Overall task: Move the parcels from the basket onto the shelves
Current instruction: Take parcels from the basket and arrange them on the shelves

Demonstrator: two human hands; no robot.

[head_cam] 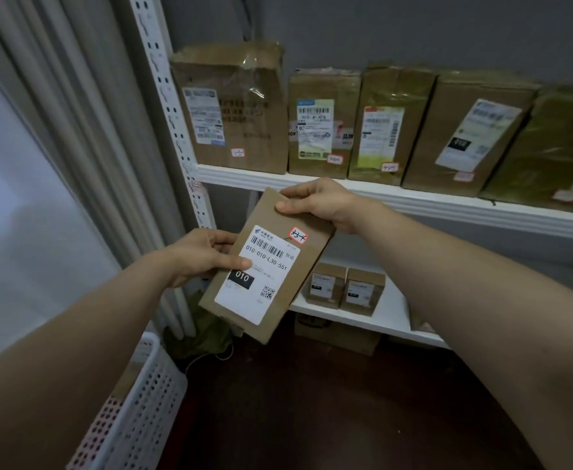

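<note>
I hold a flat brown cardboard parcel (pixel 288 283) with a white shipping label and a small red-edged sticker, tilted in front of the shelves. My left hand (pixel 200 256) grips its left edge, thumb on the label. My right hand (pixel 315 201) pinches its top corner. The white perforated basket (pixel 142 401) stands at the lower left, with a bit of brown cardboard showing inside. Just behind my right hand runs the upper white shelf (pixel 414 201), which carries several brown boxes (pixel 322 123). The lower shelf (pixel 387 317) holds two small boxes (pixel 344 288).
A white slotted upright (pixel 173 110) frames the shelving on the left, with grey curtains (pixel 75 130) beside it. A cardboard box (pixel 339 337) sits under the lower shelf on the dark floor. Something green (pixel 197 340) lies crumpled by the upright's foot.
</note>
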